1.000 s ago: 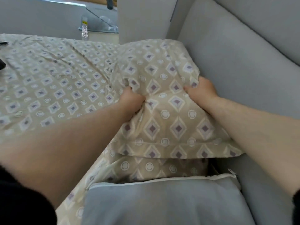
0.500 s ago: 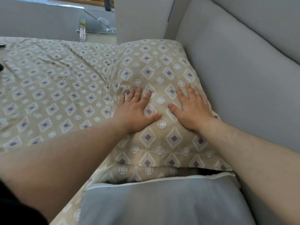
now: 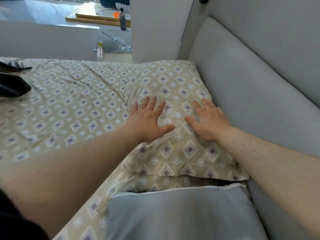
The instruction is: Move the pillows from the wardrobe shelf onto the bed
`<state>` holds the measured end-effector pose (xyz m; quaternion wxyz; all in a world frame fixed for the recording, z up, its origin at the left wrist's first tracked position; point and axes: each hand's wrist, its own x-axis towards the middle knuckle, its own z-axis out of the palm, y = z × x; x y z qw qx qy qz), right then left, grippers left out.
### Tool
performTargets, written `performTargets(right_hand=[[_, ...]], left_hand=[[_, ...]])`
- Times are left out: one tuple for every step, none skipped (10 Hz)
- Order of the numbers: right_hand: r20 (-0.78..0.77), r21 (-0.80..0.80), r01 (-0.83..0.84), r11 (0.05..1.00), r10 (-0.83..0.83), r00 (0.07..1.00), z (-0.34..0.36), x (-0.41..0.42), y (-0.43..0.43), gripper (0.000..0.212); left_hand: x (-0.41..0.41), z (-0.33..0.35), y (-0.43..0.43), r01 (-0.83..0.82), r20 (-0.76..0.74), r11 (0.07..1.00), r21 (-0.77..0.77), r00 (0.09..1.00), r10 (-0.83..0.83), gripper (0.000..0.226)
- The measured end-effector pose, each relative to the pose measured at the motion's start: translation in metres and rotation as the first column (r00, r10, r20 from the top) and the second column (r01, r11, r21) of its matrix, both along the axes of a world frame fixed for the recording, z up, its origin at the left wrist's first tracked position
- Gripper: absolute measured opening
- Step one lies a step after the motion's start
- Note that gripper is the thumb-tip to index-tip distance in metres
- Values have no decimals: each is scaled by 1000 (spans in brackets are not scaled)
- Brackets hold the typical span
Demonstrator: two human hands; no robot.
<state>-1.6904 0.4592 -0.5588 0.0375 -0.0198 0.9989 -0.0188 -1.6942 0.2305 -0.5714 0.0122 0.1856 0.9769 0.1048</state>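
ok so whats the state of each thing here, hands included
patterned pillow: lying flat on the bed against the headboard
grey pillow: lying flat, nearer the camera
left hand: open, fingers spread over the patterned pillow
right hand: open, palm down on it
bed sheet: wrinkled

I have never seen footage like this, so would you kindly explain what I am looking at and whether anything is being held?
There is no machine here: a person wears a camera on the head, looking forward and down at their own bare arms. The left hand and right hand lie flat, fingers spread, on a patterned pillow. It sits on a bed with a matching cover, against a grey padded headboard. A grey pillow lies nearest the camera. Nothing is held; neither hand has a grip.
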Motion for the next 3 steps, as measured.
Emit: performTargets(right_hand=[[-45,-102,3,995,-7,999,49,21,-17,81],[-148,-171,-23,985,-3,989,80,45,-33,71],[-170,-280,-28,960,-20,985,123,90,-54,65]], left_hand=[[24,51,-10,-18,21,997,73,1000,17,94],[64,79,-11,-150,184,926,346,979,90,83],[132,117,-21,-186,265,838,513,963,51,75]])
